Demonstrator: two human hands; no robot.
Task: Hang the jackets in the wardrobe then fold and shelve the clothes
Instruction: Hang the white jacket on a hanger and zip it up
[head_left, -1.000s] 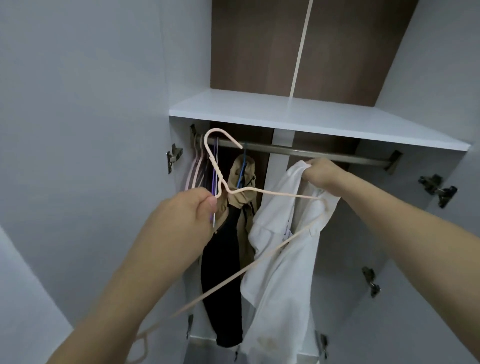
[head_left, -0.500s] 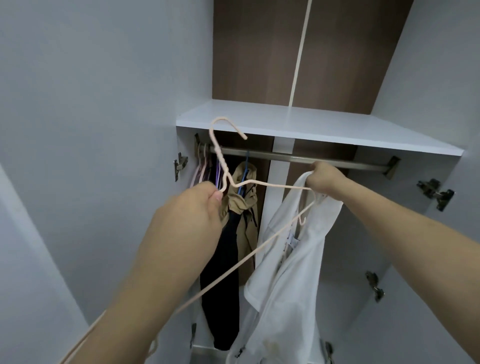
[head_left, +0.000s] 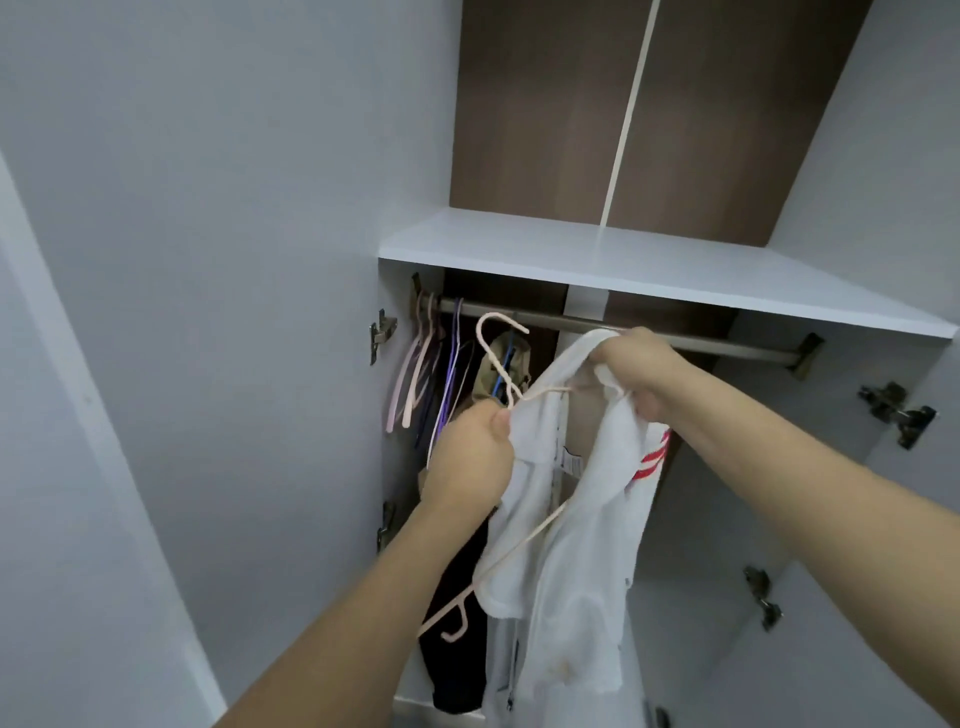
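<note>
While we look up from the head camera into the open wardrobe (head_left: 649, 171), a good deal stays out of reach of the eye. Our left hand (head_left: 470, 457) shows us only its back, so we cannot see its fingertips; they curl in around the neck of the pale pink hanger (head_left: 501, 366) and the edge of the white jacket (head_left: 576, 545), gripping both. One arm of the hanger disappears under the white cloth near the collar, while the other runs down and out below the left wrist, ending in a small hook. The lower hem of the jacket is cut off by the bottom of the picture. Behind it a black garment (head_left: 457, 670) and a tan garment (head_left: 498, 364) hang on the rail (head_left: 727, 344), each mostly covered, and we cannot tell what kind of clothes they are. Empty hangers (head_left: 421, 374) in pink and purple crowd the rail's left end, too tangled to count.

Our right hand (head_left: 636, 371) reaches up just under the rail, fingers bunched tight on the jacket's collar, holding it high. Red stripes show on the cloth just below this wrist. Both forearms stretch upward from the lower corners, left lower than right. The hanger's hook stands free, below the rail and not over it. A white shelf (head_left: 649, 265) sits above the rail.
</note>
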